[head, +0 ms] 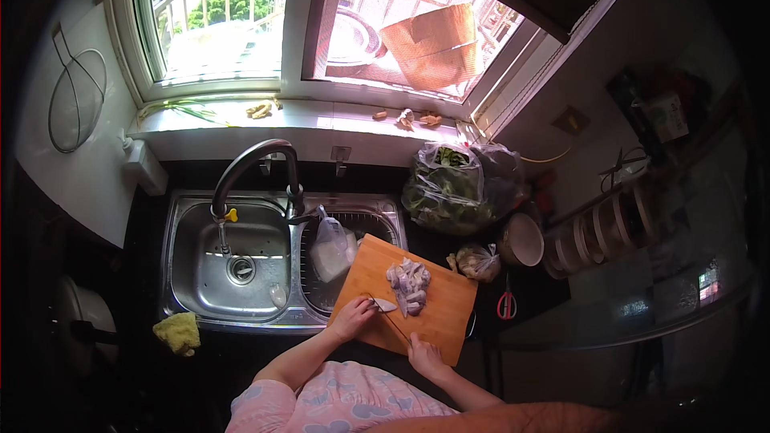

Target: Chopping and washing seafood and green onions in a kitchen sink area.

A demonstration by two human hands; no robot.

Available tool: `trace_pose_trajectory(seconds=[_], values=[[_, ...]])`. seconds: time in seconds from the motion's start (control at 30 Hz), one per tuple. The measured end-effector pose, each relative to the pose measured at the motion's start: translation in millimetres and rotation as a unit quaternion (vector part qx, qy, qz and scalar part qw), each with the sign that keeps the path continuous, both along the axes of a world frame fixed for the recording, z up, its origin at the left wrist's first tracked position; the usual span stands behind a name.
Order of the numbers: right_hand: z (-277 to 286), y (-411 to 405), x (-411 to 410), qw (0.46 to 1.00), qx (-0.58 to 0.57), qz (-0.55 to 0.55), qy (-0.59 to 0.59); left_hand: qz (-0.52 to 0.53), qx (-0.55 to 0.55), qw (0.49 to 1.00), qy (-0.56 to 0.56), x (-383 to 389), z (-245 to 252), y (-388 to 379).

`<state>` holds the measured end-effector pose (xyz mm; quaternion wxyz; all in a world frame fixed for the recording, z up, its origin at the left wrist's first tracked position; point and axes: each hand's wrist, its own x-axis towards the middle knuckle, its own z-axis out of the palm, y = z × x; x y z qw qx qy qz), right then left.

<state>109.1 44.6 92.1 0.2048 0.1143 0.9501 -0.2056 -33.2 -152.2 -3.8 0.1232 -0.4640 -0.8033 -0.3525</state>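
On a wooden cutting board (444,304), my left hand (354,319) holds down a pale piece of food (385,305) with bent fingers. My right hand (426,355) grips a kitchen knife (396,329), its thin blade seen nearly edge-on and reaching towards that piece. I cannot tell whether the blade touches the food. A heap of pale, purplish cut food (409,285) lies just beyond, on the middle of the board. The board sits at an angle, its left part over the right sink basin. The knife handle is mostly hidden in my fist.
Left is a steel sink basin (198,288) under a curved faucet (252,147). A white plastic bag (332,252) lies in the right basin. Beyond the board stand bagged leafy greens (442,192), a small bag (478,263), a bowl (522,239) and red-handled scissors (506,305). A yellow cloth (178,334) lies front left.
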Motion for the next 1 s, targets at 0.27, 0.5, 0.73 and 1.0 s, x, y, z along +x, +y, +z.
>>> trace_pose_trajectory(seconds=[0.27,0.5,0.73,1.0], values=[[-52,-33,-81,0.998,-0.013,-0.007,0.062,0.007,-0.02,0.999,-0.029,1,-11,12],[-46,8,-43,0.998,-0.033,-0.047,0.027,0.034,-0.018,0.998,-0.048,-11,-15,-1],[2,19,-58,0.974,-0.076,-0.156,0.144,0.031,0.053,0.996,-0.059,-31,13,44],[-8,-34,-37,0.996,-0.019,-0.04,0.078,0.329,0.09,0.929,-0.146,-70,17,-109]])
